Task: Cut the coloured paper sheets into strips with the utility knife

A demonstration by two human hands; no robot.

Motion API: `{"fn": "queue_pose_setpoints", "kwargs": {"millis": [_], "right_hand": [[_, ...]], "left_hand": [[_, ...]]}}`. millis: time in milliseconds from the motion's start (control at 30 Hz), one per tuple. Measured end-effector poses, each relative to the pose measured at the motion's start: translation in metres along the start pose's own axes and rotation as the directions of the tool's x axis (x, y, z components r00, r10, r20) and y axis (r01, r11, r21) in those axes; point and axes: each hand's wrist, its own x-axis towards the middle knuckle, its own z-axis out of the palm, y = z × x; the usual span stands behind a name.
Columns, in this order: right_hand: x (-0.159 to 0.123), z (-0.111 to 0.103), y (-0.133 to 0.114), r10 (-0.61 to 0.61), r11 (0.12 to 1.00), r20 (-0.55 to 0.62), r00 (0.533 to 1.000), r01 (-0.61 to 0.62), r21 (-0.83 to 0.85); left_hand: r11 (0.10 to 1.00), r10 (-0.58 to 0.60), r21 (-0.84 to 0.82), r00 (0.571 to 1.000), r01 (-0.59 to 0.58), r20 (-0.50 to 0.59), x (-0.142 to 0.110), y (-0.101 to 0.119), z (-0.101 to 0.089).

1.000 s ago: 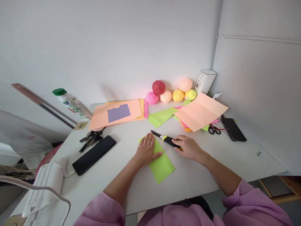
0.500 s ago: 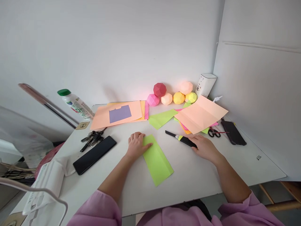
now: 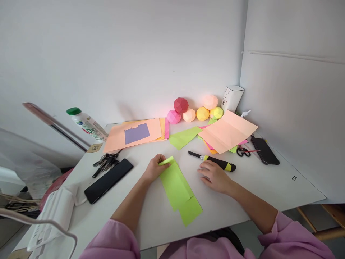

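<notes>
Between my hands lies light green paper (image 3: 176, 183), its lower end showing as a second, offset piece (image 3: 190, 211). My left hand (image 3: 155, 168) pinches the paper's top left edge, which curls up off the table. A black and yellow-green utility knife (image 3: 219, 163) rests on the white table with its blade out, pointing left. Just below it is my right hand (image 3: 214, 176), holding nothing, its fingers loosely bent and apart.
Coloured paper balls (image 3: 181, 105) sit along the wall. Peach sheets (image 3: 229, 131) lie on coloured papers at right, near scissors (image 3: 243, 151) and a dark phone (image 3: 265, 151). At left are a black phone (image 3: 108, 181), keys (image 3: 107, 163), a bottle (image 3: 90, 126) and a white power strip (image 3: 55, 216).
My right hand has let go of the utility knife and come left, toward the green paper. My left hand has gone from pressing flat to pinching its edge; the lower piece now sticks out.
</notes>
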Motion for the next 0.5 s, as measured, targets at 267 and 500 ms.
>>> {"fn": "queue_pose_setpoints", "kwargs": {"millis": [267, 500], "right_hand": [[-0.003, 0.015, -0.025, -0.326, 0.924, 0.286, 0.901, 0.239, 0.3], [-0.003, 0.021, -0.033, -0.286, 0.942, 0.382, 0.879, 0.184, 0.282]], "left_hand": [[0.694, -0.214, -0.712, 0.975, 0.107, -0.062, 0.011, -0.006, -0.035], [0.539, -0.396, -0.841, 0.864, -0.056, -0.311, 0.021, -0.009, -0.029]]}}
